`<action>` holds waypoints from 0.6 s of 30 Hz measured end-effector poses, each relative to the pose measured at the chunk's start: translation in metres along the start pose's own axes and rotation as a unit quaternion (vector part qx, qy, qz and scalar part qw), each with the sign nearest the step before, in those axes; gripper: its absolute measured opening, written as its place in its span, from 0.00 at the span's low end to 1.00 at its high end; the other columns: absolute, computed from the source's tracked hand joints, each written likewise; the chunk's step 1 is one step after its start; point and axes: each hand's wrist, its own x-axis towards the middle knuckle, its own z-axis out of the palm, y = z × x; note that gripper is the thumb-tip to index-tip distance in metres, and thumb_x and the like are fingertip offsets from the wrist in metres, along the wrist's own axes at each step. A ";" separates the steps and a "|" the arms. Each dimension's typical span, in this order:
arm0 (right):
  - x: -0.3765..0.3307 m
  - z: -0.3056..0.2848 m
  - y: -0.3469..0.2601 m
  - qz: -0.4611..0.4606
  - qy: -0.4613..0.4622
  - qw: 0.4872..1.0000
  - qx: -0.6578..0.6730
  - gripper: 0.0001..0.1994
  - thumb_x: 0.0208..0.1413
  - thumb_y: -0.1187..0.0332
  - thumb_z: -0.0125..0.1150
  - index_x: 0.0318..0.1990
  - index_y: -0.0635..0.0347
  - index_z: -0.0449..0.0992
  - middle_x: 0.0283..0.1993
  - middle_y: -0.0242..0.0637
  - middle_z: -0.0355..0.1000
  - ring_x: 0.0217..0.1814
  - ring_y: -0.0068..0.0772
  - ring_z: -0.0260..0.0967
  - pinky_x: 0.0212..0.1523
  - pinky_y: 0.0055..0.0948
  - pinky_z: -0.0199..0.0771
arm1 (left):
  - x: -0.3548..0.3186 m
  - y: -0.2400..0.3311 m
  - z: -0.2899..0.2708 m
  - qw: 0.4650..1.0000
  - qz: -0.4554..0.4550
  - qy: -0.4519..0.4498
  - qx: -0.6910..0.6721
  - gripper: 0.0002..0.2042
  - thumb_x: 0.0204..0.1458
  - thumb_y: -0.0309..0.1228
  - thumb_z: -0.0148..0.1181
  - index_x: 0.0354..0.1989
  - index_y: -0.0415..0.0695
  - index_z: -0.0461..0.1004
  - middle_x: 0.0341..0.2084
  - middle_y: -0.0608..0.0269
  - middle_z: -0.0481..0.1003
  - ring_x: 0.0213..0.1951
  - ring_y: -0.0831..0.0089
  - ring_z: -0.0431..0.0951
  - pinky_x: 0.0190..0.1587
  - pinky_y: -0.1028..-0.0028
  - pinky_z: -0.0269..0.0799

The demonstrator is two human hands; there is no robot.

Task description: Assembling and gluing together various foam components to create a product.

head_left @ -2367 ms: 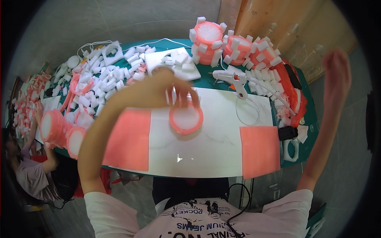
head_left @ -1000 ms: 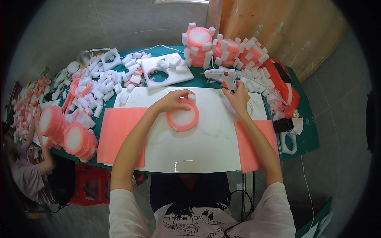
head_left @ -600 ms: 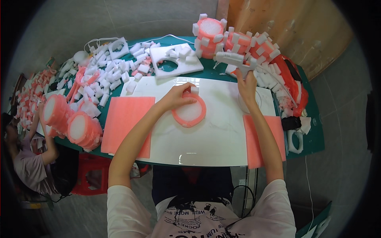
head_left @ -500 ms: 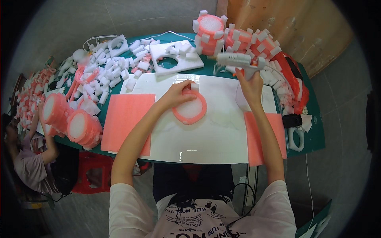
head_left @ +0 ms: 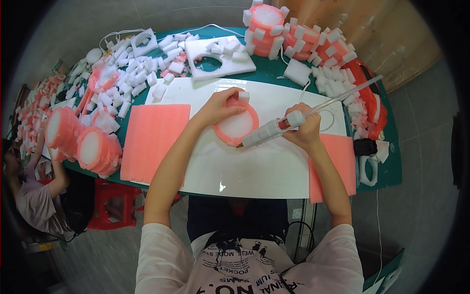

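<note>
My left hand (head_left: pixel 220 106) grips the upper left rim of a round foam piece (head_left: pixel 238 123), a white disc edged with a pink foam ring. At the top of the ring, beside my fingertips, sits a small white foam block (head_left: pixel 244 96). My right hand (head_left: pixel 306 129) is closed around a white hot glue gun (head_left: pixel 268 134) with a long clear glue stick (head_left: pixel 347 93) poking out of its back. The gun's nozzle points down left and is at the lower right edge of the pink ring; whether it touches, I cannot tell.
Pink foam sheets lie left (head_left: pixel 155 142) and right (head_left: pixel 333 166) on the white board (head_left: pixel 230 176). Loose white foam blocks (head_left: pixel 132 73) are heaped at the back left. Pink foam cylinders (head_left: pixel 267 29) with white blocks stand at the back. A co-worker (head_left: pixel 36 201) sits at far left.
My right hand has brought the glue gun down from the back right to the ring's lower edge, turning its nozzle toward the ring. My left hand keeps its hold.
</note>
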 end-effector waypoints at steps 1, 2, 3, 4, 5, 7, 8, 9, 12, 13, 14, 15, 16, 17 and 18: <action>0.002 -0.001 -0.002 0.001 -0.002 1.000 0.003 0.17 0.23 0.73 0.69 0.22 0.56 0.65 0.20 0.32 0.64 0.19 0.31 0.62 0.17 0.26 0.60 | 0.000 0.000 0.000 1.000 0.002 0.006 0.005 0.20 0.40 0.30 0.60 0.44 0.41 0.66 0.33 0.58 0.72 0.36 0.71 0.71 0.40 0.75 0.66; 0.004 -0.002 -0.003 -0.004 -0.003 1.000 -0.010 0.17 0.23 0.74 0.69 0.22 0.55 0.65 0.19 0.31 0.64 0.19 0.31 0.62 0.17 0.26 0.60 | -0.001 0.000 0.000 1.000 -0.001 0.006 0.003 0.20 0.40 0.30 0.60 0.44 0.41 0.66 0.33 0.58 0.72 0.36 0.71 0.71 0.40 0.75 0.66; 0.004 -0.003 -0.004 -0.010 -0.004 1.000 -0.023 0.16 0.23 0.75 0.68 0.22 0.55 0.65 0.19 0.30 0.63 0.18 0.31 0.61 0.17 0.27 0.59 | -0.001 0.000 0.000 1.000 -0.001 0.006 0.005 0.20 0.40 0.31 0.60 0.44 0.41 0.66 0.33 0.57 0.72 0.36 0.71 0.71 0.40 0.74 0.66; 0.004 -0.003 -0.005 -0.011 -0.007 1.000 -0.020 0.16 0.23 0.75 0.68 0.22 0.55 0.65 0.19 0.30 0.63 0.18 0.31 0.61 0.17 0.27 0.59 | -0.001 0.000 -0.001 1.000 0.000 0.006 0.007 0.21 0.40 0.31 0.60 0.44 0.42 0.66 0.33 0.57 0.72 0.36 0.70 0.71 0.40 0.74 0.66; 0.003 -0.003 -0.005 -0.021 -0.008 0.999 -0.038 0.15 0.24 0.71 0.68 0.22 0.55 0.66 0.19 0.30 0.63 0.19 0.31 0.60 0.18 0.28 0.58 | -0.001 0.000 -0.001 1.000 -0.003 0.008 0.004 0.21 0.40 0.31 0.60 0.44 0.42 0.66 0.33 0.57 0.72 0.36 0.70 0.71 0.40 0.74 0.66; 0.003 -0.005 -0.006 -0.036 -0.011 0.998 -0.053 0.14 0.24 0.68 0.67 0.22 0.55 0.67 0.20 0.29 0.63 0.19 0.30 0.60 0.19 0.28 0.57 | -0.001 0.000 -0.003 1.000 -0.003 -0.004 0.005 0.22 0.39 0.34 0.60 0.45 0.43 0.66 0.36 0.55 0.71 0.39 0.66 0.71 0.43 0.71 0.66; 0.006 -0.007 -0.008 -0.052 -0.011 0.996 -0.066 0.14 0.25 0.69 0.66 0.22 0.55 0.67 0.19 0.29 0.62 0.19 0.30 0.59 0.19 0.28 0.56 | -0.001 -0.001 -0.003 1.000 -0.006 0.000 0.003 0.22 0.39 0.34 0.60 0.45 0.43 0.66 0.36 0.55 0.71 0.39 0.66 0.71 0.43 0.71 0.66; 0.007 -0.009 -0.008 -0.068 -0.011 0.994 -0.079 0.13 0.25 0.70 0.66 0.22 0.55 0.67 0.19 0.29 0.62 0.18 0.29 0.58 0.18 0.28 0.55 | -0.001 -0.002 -0.003 1.000 -0.001 -0.001 -0.001 0.22 0.39 0.34 0.60 0.45 0.43 0.66 0.35 0.56 0.71 0.39 0.66 0.71 0.43 0.71 0.66; 0.009 -0.014 -0.008 -0.075 -0.008 0.994 -0.077 0.17 0.22 0.76 0.67 0.20 0.56 0.63 0.19 0.31 0.62 0.16 0.30 0.56 0.15 0.28 0.52 | 0.000 -0.003 -0.002 1.000 0.010 0.005 0.006 0.21 0.39 0.32 0.60 0.45 0.43 0.66 0.35 0.57 0.71 0.38 0.67 0.71 0.42 0.73 0.66; 0.009 -0.014 -0.008 -0.078 -0.011 0.994 -0.075 0.17 0.22 0.76 0.67 0.20 0.56 0.63 0.19 0.31 0.62 0.16 0.30 0.56 0.15 0.28 0.52 | 0.000 -0.003 -0.001 1.000 0.020 0.007 0.018 0.21 0.39 0.31 0.60 0.45 0.43 0.67 0.34 0.57 0.72 0.36 0.68 0.71 0.42 0.73 0.66; 0.008 -0.014 -0.007 -0.076 -0.009 0.995 -0.068 0.17 0.21 0.76 0.67 0.20 0.56 0.63 0.19 0.31 0.62 0.16 0.30 0.55 0.15 0.28 0.52 | 0.000 -0.004 -0.001 1.000 0.018 0.011 0.016 0.21 0.39 0.31 0.60 0.45 0.43 0.67 0.34 0.57 0.72 0.36 0.68 0.71 0.42 0.73 0.66; 0.008 -0.013 -0.007 -0.074 -0.007 0.995 -0.063 0.17 0.21 0.77 0.67 0.20 0.56 0.63 0.19 0.31 0.62 0.16 0.30 0.55 0.15 0.27 0.52 | 0.001 -0.006 -0.001 1.000 0.021 0.002 0.017 0.21 0.39 0.31 0.60 0.45 0.43 0.67 0.35 0.58 0.72 0.37 0.68 0.71 0.42 0.73 0.66; 0.007 -0.012 -0.007 -0.076 -0.009 0.995 -0.063 0.17 0.21 0.77 0.67 0.20 0.56 0.63 0.19 0.31 0.62 0.16 0.30 0.55 0.15 0.27 0.52 | 0.002 -0.007 -0.002 1.000 0.023 -0.007 0.017 0.21 0.39 0.31 0.59 0.45 0.43 0.67 0.35 0.58 0.71 0.37 0.69 0.71 0.43 0.73 0.66; 0.005 -0.011 -0.007 -0.078 -0.011 0.994 -0.081 0.14 0.24 0.75 0.66 0.20 0.56 0.64 0.19 0.30 0.62 0.17 0.29 0.56 0.17 0.27 0.53 | 0.003 -0.008 -0.002 1.000 0.024 -0.005 0.015 0.21 0.39 0.31 0.59 0.45 0.43 0.67 0.35 0.58 0.71 0.37 0.69 0.71 0.43 0.73 0.66; 0.004 -0.009 -0.009 -0.079 -0.014 0.992 -0.097 0.12 0.27 0.72 0.64 0.21 0.55 0.65 0.18 0.30 0.61 0.18 0.29 0.57 0.18 0.27 0.53 | 0.002 -0.009 -0.004 1.000 0.022 -0.017 0.009 0.21 0.39 0.30 0.59 0.45 0.43 0.66 0.36 0.58 0.71 0.38 0.69 0.70 0.43 0.73 0.65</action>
